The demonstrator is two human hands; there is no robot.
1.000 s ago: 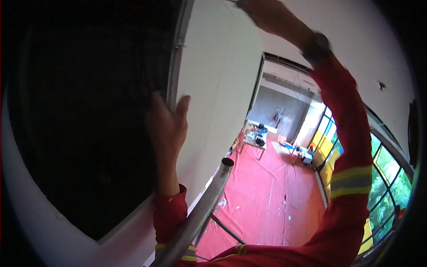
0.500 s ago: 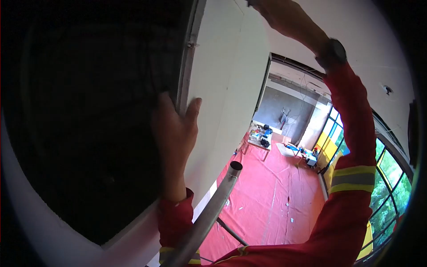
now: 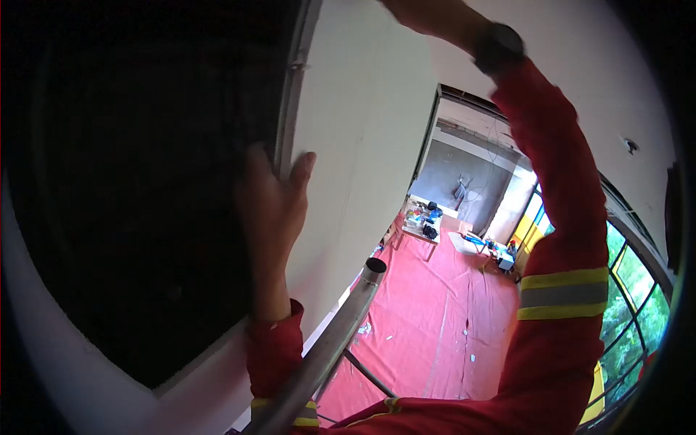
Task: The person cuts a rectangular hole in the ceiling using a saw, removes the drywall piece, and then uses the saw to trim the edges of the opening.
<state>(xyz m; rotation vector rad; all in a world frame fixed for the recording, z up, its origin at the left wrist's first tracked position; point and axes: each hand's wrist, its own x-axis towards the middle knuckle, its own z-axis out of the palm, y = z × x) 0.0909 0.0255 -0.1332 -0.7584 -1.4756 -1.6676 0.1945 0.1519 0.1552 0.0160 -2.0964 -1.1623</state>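
Note:
My left hand point(image 3: 274, 203) is at the metal-trimmed edge point(image 3: 291, 87) of a large white panel point(image 3: 362, 138). Its thumb lies along the white face, while the fingers go round to the dark side, where shadow partly hides them. Left of the panel is a dark opening point(image 3: 145, 217). My right hand point(image 3: 428, 11) reaches up past the top of the view near the panel's upper part. Only its back and the wrist with a dark watch point(image 3: 499, 49) show; the fingers are cut off, so what they touch is hidden.
A grey metal pipe point(image 3: 326, 341) with an open end rises between my arms. Far below, a red sheet point(image 3: 413, 319) covers the floor. A small table point(image 3: 420, 230) with items stands at the back; windows point(image 3: 631, 290) line the right side. A fixture point(image 3: 631, 146) sits on the white surface.
The panel edge and my left hand have shifted slightly left in view. My right hand and forearm have moved left and up, taking the fingers out of the frame.

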